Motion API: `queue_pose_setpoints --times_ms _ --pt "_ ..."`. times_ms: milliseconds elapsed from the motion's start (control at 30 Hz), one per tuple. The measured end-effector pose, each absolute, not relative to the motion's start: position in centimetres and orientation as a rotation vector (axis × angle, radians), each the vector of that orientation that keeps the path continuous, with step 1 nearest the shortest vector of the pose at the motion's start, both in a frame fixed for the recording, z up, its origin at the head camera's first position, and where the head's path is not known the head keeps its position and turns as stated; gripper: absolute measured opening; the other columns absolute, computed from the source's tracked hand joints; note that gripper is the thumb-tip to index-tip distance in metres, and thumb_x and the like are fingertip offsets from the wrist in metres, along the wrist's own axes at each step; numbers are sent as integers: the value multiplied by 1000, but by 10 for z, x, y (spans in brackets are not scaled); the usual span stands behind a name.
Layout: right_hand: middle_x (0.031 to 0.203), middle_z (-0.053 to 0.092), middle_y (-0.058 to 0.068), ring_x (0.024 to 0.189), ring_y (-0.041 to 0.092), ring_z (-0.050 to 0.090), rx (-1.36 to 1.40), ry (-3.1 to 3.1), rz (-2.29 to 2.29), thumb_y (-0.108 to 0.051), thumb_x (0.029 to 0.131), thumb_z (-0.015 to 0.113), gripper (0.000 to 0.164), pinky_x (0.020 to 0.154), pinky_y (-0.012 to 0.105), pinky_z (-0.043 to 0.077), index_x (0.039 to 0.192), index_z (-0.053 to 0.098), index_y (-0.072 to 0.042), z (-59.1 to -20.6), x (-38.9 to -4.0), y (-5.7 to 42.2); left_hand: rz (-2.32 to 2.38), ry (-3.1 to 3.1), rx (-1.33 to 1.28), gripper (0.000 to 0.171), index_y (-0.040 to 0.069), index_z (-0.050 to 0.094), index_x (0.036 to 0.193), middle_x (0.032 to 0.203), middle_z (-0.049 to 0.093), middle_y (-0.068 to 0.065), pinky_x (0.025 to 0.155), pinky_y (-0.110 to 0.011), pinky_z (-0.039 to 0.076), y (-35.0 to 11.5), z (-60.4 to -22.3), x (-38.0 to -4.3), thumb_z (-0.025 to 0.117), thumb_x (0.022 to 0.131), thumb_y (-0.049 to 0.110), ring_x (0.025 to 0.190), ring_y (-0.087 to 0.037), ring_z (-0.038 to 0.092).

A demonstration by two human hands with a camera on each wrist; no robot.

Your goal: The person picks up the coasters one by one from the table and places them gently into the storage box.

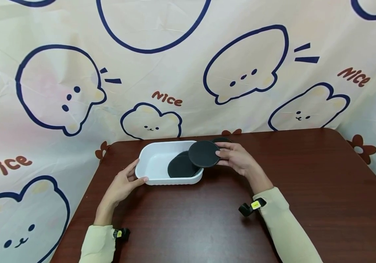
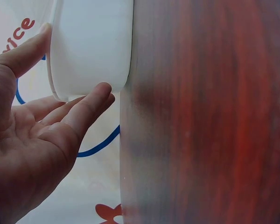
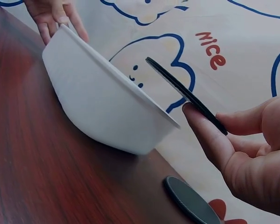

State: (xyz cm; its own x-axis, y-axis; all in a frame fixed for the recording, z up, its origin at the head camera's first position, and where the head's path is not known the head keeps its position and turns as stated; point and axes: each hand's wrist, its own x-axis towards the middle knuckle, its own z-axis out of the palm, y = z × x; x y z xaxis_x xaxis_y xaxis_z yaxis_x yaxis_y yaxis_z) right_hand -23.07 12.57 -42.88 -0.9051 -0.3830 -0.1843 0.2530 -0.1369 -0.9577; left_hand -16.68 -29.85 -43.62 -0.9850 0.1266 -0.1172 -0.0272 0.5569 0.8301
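A white rectangular plastic basin [image 1: 156,153] with rounded corners sits on the table's far side. My left hand [image 1: 123,186] grips its left end; in the left wrist view the thumb is at the rim and the fingers lie against the outer wall. Between thumb and fingers, my right hand [image 1: 237,159] pinches a round black coaster [image 1: 203,154] by its edge, tilted above the basin's right end. Inside the basin several more black coasters [image 1: 181,168] overlap at the right. Another black coaster [image 3: 191,200] lies on the table beyond the right hand, mostly hidden in the head view.
The dark brown wooden table [image 1: 207,215] ends just behind the basin. A cartoon-printed cloth [image 1: 188,73] hangs behind and beside it. A black strap device [image 1: 252,207] is on the right wrist, and a similar one [image 1: 121,234] on the left.
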Motion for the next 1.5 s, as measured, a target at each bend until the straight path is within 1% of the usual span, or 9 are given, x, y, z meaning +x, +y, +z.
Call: queue_pose_setpoints --times_ms 133,267,467,600,900,1067,1267,1500 --pt "164 44 31 109 11 76 -160 1717 -2091 -2 110 53 60 95 32 64 166 33 1 -429 -230 115 1405 2626 82 96 11 19 173 172 35 -24 109 -48 55 -299 -436 -167 79 100 25 146 -43 56" --pt "162 45 33 109 12 75 -187 1706 -2101 -1 110 53 59 95 32 64 166 34 2 -430 -231 105 1403 2628 81 96 11 20 173 172 36 -25 110 -49 54 -300 -437 -167 79 100 25 146 -43 56" --pt "159 49 34 103 10 77 -194 1682 -2116 1 110 53 57 90 30 65 164 36 3 -429 -230 88 1404 2625 79 96 11 20 173 171 36 -26 110 -50 53 -301 -438 -169 80 100 25 145 -43 57" --pt "156 51 34 100 10 76 -173 1685 -2121 1 109 55 58 85 27 65 164 37 2 -428 -229 77 1404 2622 74 96 11 20 173 171 37 -26 110 -50 53 -302 -438 -168 80 100 25 146 -43 57" --pt "154 57 30 98 10 77 -170 1785 -2077 -1 108 59 55 81 25 65 161 44 0 -428 -229 59 1379 2646 84 95 10 22 172 168 41 -27 110 -50 53 -303 -436 -167 79 100 28 145 -44 57" --pt "148 63 29 95 10 78 -187 1867 -2049 -1 107 61 53 80 25 66 158 50 -2 -427 -231 55 1389 2635 73 95 12 22 173 169 40 -25 110 -48 54 -302 -437 -169 80 99 29 146 -42 57" --pt "142 68 27 92 10 78 -223 1964 -1998 -3 106 64 50 78 25 66 156 55 -5 -424 -231 53 1388 2636 85 94 12 21 173 170 39 -26 110 -49 53 -301 -435 -169 79 100 28 145 -43 57" --pt "134 71 24 95 15 77 -265 2058 -1934 -5 106 66 49 78 26 66 154 59 -7 -424 -231 51 1410 2621 81 94 12 21 173 170 38 -26 110 -49 53 -299 -434 -168 79 100 25 145 -43 57"
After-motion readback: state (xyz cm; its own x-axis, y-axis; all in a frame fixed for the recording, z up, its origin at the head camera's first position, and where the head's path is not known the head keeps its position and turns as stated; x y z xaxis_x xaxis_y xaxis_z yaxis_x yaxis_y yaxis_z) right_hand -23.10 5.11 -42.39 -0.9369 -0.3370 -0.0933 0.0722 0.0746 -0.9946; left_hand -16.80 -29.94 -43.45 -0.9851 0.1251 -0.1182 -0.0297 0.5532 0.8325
